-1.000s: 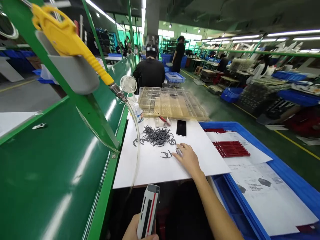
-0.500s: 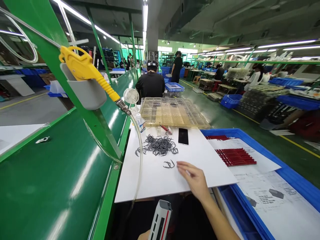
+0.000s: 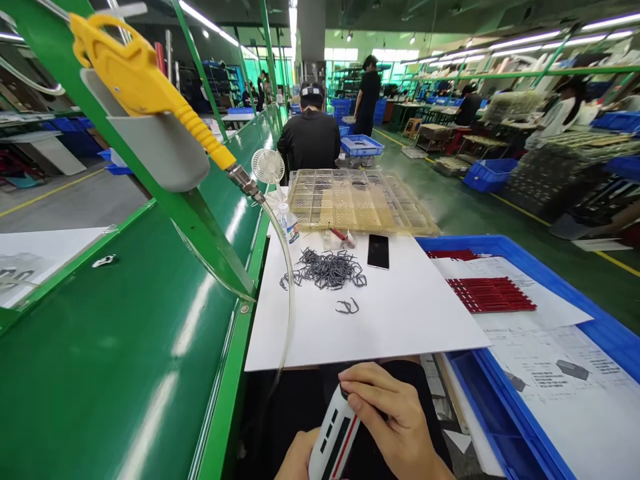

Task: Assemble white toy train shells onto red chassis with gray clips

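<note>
Low down, left hand (image 3: 300, 457) and right hand (image 3: 393, 417) clenched around a white handheld device (image 3: 334, 437)

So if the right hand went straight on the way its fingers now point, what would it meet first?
The right hand would meet the white handheld device first; its fingers lie on it.

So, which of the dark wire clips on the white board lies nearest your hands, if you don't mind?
The small tangle, lying apart below the main heap.

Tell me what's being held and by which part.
A white handheld device: left hand around its lower end, right hand over its upper end.
</note>
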A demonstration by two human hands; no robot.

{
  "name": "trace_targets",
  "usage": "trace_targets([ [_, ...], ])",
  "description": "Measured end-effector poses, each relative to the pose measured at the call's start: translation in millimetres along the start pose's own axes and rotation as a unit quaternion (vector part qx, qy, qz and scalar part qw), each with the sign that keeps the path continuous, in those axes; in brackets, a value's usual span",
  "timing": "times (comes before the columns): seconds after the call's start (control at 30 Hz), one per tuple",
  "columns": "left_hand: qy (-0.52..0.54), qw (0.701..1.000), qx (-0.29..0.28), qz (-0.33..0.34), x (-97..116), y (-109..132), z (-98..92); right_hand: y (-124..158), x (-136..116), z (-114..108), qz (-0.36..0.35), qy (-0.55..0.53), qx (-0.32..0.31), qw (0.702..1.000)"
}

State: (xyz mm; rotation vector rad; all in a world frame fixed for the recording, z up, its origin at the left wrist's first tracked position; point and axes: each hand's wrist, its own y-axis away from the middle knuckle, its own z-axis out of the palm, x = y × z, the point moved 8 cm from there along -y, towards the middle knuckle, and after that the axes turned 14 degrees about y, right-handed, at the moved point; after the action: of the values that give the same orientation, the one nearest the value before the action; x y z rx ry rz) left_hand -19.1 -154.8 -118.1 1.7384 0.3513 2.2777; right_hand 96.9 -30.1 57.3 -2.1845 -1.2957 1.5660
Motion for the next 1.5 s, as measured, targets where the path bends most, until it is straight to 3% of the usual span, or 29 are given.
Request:
trace_targets([
  [0.23,0.043,0.997,0.061,-0.005,-18,16,-6.4,8,-14,6,-0.106,0.039,-0.068,0.991],
  [0.43,0.096,0.995,-0.025,-0.031,8,19,18.4,7,-10,4,-0.107,0.047,-0.073,0.990],
  [0.73,0.024,0.998,-0.054,0.004,38,18,26.0,26,-16,-4,-0.084,0.063,-0.060,0.993],
  [0.93,-0.001,0.999,-0.030,0.011,40,18,23.6,28,-11,-9,-0.082,0.109,-0.082,0.987],
  [1.2,0.028,0.993,-0.113,-0.010,38,20,37.9,29,-22,-24,-0.199,0.178,-0.133,0.955],
  [1.5,-0.032,0.992,-0.123,0.025,42,19,44.1,50,-26,-40,-0.160,0.161,-0.136,0.964],
])
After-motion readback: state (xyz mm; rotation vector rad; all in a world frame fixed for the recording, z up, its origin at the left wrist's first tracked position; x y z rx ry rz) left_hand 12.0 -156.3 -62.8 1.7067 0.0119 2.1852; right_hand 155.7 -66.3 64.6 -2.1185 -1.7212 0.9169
